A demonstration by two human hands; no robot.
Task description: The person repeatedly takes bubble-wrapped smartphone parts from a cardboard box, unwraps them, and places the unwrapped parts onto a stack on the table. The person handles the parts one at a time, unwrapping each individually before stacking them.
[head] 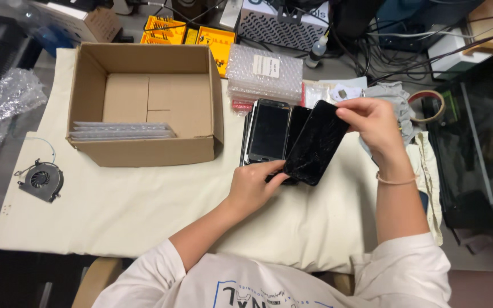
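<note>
Lower phones point(298, 122) in the stack largely hidden beneath the cracked phone point(316, 142).

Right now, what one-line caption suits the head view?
Both hands, left hand and right hand, hold a cracked phone above other phones beside a cardboard box.

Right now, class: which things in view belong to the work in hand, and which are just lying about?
In hand:
cracked phone screen, held by left hand and right hand
phones on the cloth

Lying about:
cardboard box
cooling fan
bubble-wrap packs
tape roll
</note>
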